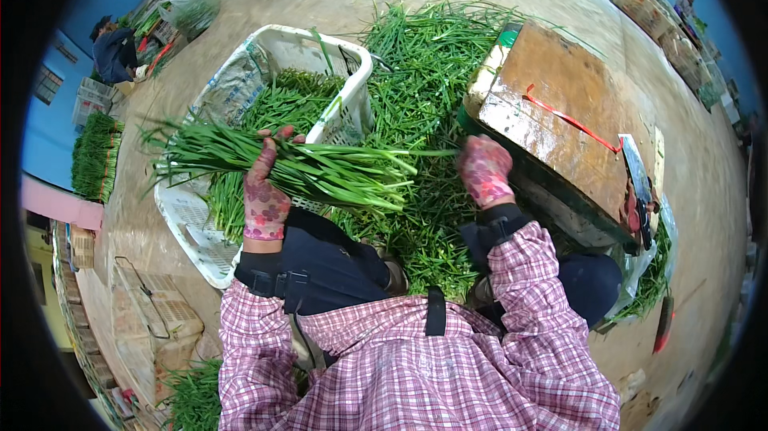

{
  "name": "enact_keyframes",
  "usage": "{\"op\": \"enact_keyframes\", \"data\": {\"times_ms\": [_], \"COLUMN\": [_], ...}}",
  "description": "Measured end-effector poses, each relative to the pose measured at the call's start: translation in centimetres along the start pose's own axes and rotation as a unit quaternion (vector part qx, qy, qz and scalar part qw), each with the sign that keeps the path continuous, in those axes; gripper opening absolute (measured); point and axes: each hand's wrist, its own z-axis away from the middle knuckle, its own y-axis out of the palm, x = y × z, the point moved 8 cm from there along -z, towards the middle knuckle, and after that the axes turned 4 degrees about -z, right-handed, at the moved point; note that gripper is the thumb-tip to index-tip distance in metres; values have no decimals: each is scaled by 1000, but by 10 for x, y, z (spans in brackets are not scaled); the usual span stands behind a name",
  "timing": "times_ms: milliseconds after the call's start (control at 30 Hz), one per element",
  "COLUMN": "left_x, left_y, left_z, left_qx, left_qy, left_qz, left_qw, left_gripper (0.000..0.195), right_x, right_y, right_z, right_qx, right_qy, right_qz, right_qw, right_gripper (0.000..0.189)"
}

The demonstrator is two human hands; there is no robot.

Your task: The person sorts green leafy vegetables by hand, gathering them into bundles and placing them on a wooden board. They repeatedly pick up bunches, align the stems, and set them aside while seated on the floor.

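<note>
My left hand (264, 191), in a flowered glove, is closed around a thick bunch of garlic chives (348, 173). The pale cut ends point right, and the leaf tips spread left above a white plastic basket (198, 233). From those ends a single green stalk (437, 153) runs across to my right hand (486, 170), whose gloved fingers are curled on its end; that hand is slightly blurred. More loose chives (294, 98) fill the basket. Below and between my hands, a heap of green leaves and trimmings (414, 95) covers the floor.
A wet, wooden-topped box (552, 95) stands at my right, bearing a red tie (576, 122) and a metal blade (636, 167). Beside it lies a plastic bag of greens (651, 275). Tied bundles (96, 155) and a seated person (114, 50) are at far left.
</note>
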Motion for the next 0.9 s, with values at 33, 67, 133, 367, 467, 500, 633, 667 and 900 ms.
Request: {"op": "enact_keyframes", "data": {"times_ms": [33, 67, 133, 367, 467, 500, 633, 667, 900], "left_x": [-5, -9, -12, -3, 1, 0, -10, -15, -13], "left_y": [-4, -1, -2, 16, 20, 21, 11, 10, 14], "left_z": [-2, -3, -5, -2, 0, 0, 0, 0, 0], "left_qx": [-7, 19, 21, 13, 29, 41, 52, 62, 97], "left_qy": [15, 20, 28, 62, 62, 67, 80, 81, 76], "left_qz": [26, 32, 50, -36, -32, -29, -3, 9, 13], "left_qw": [1000, 999, 998, 997, 997, 996, 995, 995, 992], "left_gripper": [20, 19, 18, 23, 25, 24, 22, 21, 21], "right_x": [-15, -21, -14, 40, 41, 39, -10, -15, 33], "right_y": [1, 2, 9, 55, 64, 64, 38, 32, 57], "right_z": [2, 4, 11, 24, 24, 25, 23, 23, 26], "right_qx": [-20, -44, -73, 52, 78, 86, -73, -89, 196], "right_qy": [40, 24, -64, -90, -50, -55, 2, -3, -115], "right_qz": [30, 17, -239, -502, -536, -557, -323, -105, -560], "right_qw": [999, 999, 966, 859, 839, 824, 943, 990, 797], "right_gripper": [21, 23, 29, 33, 31, 31, 19, 18, 34]}}
